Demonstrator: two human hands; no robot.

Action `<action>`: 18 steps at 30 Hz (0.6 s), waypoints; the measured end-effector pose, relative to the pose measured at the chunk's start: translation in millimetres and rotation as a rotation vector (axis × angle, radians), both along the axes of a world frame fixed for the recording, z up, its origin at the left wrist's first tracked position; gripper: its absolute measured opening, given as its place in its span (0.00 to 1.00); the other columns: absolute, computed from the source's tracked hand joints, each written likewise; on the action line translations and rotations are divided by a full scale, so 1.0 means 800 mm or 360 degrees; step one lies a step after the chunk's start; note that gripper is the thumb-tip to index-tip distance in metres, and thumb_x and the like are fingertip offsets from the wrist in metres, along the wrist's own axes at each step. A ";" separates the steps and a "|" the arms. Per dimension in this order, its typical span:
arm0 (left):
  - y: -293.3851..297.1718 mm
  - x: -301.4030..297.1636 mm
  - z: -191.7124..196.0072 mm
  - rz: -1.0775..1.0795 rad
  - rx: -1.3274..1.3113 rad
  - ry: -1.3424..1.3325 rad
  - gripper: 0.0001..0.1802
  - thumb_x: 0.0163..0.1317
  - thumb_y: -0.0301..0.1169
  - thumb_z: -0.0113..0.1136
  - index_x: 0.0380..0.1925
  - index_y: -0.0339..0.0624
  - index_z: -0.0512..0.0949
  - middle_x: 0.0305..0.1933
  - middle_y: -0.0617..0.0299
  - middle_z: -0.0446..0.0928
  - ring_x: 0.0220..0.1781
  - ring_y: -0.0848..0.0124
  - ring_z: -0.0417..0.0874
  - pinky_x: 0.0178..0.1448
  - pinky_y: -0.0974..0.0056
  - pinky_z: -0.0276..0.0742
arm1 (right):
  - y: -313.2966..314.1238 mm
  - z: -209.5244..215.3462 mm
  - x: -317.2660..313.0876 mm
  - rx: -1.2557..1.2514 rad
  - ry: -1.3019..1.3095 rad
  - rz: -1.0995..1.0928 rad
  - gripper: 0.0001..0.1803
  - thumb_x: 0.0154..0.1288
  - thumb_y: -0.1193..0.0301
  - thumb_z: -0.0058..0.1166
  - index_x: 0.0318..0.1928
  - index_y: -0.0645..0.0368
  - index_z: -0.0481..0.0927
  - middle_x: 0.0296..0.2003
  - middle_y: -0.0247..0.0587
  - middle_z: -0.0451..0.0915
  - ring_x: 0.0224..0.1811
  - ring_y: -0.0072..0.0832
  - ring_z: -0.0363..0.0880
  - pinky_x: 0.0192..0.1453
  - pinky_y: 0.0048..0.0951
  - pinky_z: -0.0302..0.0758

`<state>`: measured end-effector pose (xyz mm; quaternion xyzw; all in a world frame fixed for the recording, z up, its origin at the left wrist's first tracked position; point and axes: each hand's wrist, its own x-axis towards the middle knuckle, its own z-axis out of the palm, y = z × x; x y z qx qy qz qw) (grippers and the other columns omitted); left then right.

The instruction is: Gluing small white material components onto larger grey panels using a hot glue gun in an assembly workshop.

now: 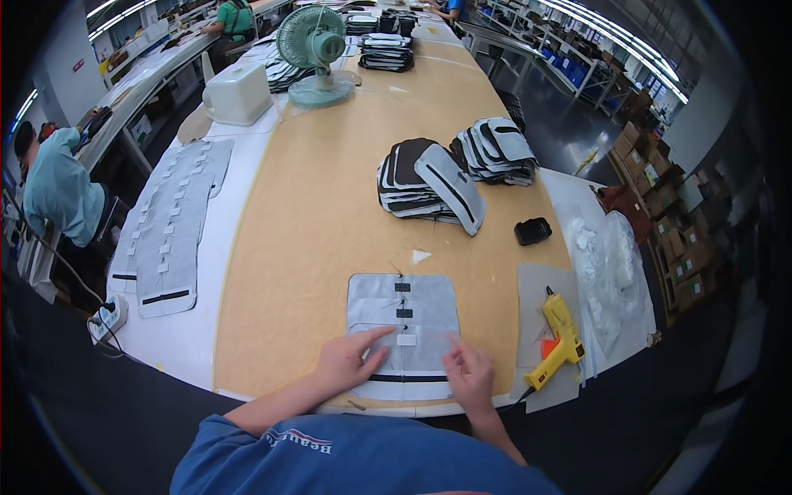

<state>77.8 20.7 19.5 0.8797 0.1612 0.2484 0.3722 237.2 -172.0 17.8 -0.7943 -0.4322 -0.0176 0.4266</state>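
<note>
A light grey fabric panel (pixel 433 309) lies flat before me, with rounded upper corners. It bears small dark patches, a white tag (pixel 406 340) in a vertical row, and a black strip (pixel 412 379) across its lower part. My left hand (pixel 356 360) rests on the panel's left side, open, index finger stretched toward the white tag and thumb apart. By the right edge is my right hand (pixel 471 373), its fingers loosely bent and apart, the fingertips blurred. Nothing shows in either hand.
To the right, a yellow glue gun (pixel 561 345) lies on grey sheet (pixel 536 285); beyond it are a black object (pixel 533 231) and clear plastic bags (pixel 606 272). Stacked grey-black pieces (pixel 425 186), a green fan (pixel 312 45), a white jug (pixel 238 93) and tagged panels (pixel 172 235) occupy the table.
</note>
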 end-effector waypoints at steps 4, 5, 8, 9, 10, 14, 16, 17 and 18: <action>0.013 -0.017 -0.003 0.0096 -0.0476 -0.0092 0.18 0.66 0.28 0.58 0.56 0.47 0.79 0.27 0.67 0.73 0.25 0.78 0.71 0.26 0.71 0.66 | -0.054 0.029 0.037 0.0012 0.0115 -0.0711 0.16 0.62 0.67 0.63 0.46 0.63 0.78 0.32 0.44 0.77 0.36 0.40 0.76 0.48 0.42 0.73; 0.018 -0.018 -0.012 0.0098 -0.0818 -0.0242 0.18 0.66 0.27 0.57 0.56 0.46 0.77 0.27 0.68 0.70 0.25 0.79 0.69 0.28 0.72 0.65 | -0.074 0.031 0.054 -0.0131 -0.0052 -0.0921 0.17 0.63 0.65 0.63 0.45 0.65 0.76 0.35 0.47 0.77 0.39 0.43 0.77 0.49 0.43 0.73; 0.028 -0.014 -0.004 -0.0025 -0.1793 -0.0463 0.19 0.68 0.29 0.49 0.58 0.39 0.72 0.28 0.71 0.64 0.23 0.80 0.62 0.28 0.75 0.60 | -0.144 0.014 0.085 -0.0724 -0.0481 -0.1425 0.23 0.62 0.58 0.64 0.44 0.65 0.73 0.39 0.49 0.75 0.46 0.48 0.77 0.51 0.44 0.74; 0.034 -0.015 -0.008 -0.0107 -0.2153 -0.0613 0.18 0.70 0.30 0.46 0.58 0.38 0.71 0.27 0.70 0.62 0.23 0.80 0.59 0.27 0.75 0.57 | -0.147 0.016 0.084 -0.0725 -0.0485 -0.1415 0.23 0.62 0.58 0.64 0.44 0.65 0.73 0.39 0.49 0.75 0.46 0.48 0.77 0.51 0.44 0.74; 0.037 -0.016 -0.010 -0.0194 -0.2509 -0.0767 0.18 0.71 0.31 0.43 0.57 0.38 0.70 0.26 0.70 0.60 0.22 0.81 0.57 0.27 0.75 0.54 | -0.150 0.021 0.082 -0.0793 -0.0265 -0.1476 0.26 0.60 0.55 0.66 0.44 0.66 0.74 0.39 0.51 0.77 0.47 0.51 0.77 0.52 0.45 0.74; 0.041 -0.017 -0.009 -0.0212 -0.2606 -0.0687 0.20 0.74 0.37 0.41 0.59 0.39 0.69 0.24 0.69 0.59 0.22 0.79 0.57 0.25 0.74 0.54 | -0.151 0.024 0.085 -0.0824 0.0331 -0.1429 0.32 0.56 0.48 0.68 0.41 0.68 0.78 0.39 0.57 0.81 0.44 0.55 0.80 0.54 0.45 0.75; 0.039 -0.015 -0.006 -0.0250 -0.2603 -0.0643 0.21 0.75 0.39 0.40 0.59 0.39 0.69 0.23 0.70 0.58 0.21 0.79 0.56 0.25 0.74 0.54 | -0.161 0.015 0.096 -0.0768 0.0349 -0.1421 0.30 0.56 0.51 0.68 0.40 0.68 0.78 0.39 0.57 0.82 0.44 0.53 0.82 0.52 0.44 0.76; 0.038 -0.015 -0.004 -0.0295 -0.2606 -0.0596 0.21 0.77 0.42 0.38 0.59 0.39 0.69 0.23 0.70 0.58 0.21 0.78 0.56 0.25 0.74 0.54 | -0.167 0.009 0.102 -0.0715 0.0364 -0.1421 0.28 0.55 0.53 0.69 0.40 0.68 0.79 0.39 0.56 0.83 0.43 0.51 0.83 0.51 0.43 0.77; 0.038 -0.014 -0.003 -0.0288 -0.2602 -0.0599 0.21 0.77 0.42 0.38 0.59 0.39 0.69 0.23 0.70 0.58 0.21 0.78 0.56 0.25 0.74 0.54 | -0.172 0.004 0.108 -0.0714 0.0366 -0.1413 0.28 0.55 0.53 0.69 0.40 0.68 0.79 0.39 0.56 0.83 0.43 0.51 0.83 0.51 0.43 0.77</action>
